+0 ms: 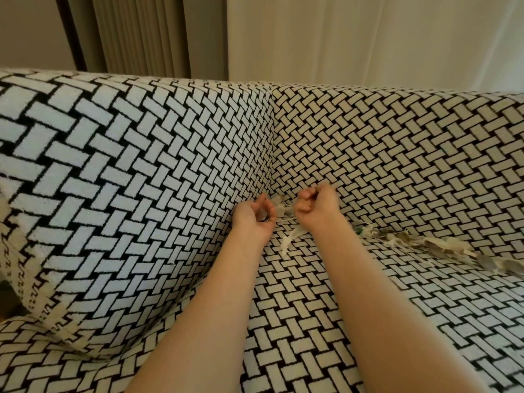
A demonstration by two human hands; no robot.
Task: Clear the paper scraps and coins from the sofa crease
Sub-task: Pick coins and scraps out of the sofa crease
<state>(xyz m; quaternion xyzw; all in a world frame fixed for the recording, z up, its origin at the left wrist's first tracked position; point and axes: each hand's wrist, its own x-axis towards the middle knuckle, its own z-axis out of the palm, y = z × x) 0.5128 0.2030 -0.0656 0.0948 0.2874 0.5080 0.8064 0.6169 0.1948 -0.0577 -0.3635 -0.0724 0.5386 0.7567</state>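
Silver coins (263,216) sit gripped in my curled left hand (255,221); my right hand (317,207) is curled too, contents unclear. Paper scraps (281,209) lie between them; a longer litter trail (442,245) runs rightward along the sofa crease (351,219), nearest my right hand.

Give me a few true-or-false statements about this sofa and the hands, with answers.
1. The left hand holds coins. True.
2. The sofa cover is plain red. False: it has a black-and-white woven pattern.
3. Paper scraps lie along the crease to the right of the hands. True.
4. Both hands lie flat on the seat. False: both, including the right hand, have curled fingers and are near the corner.
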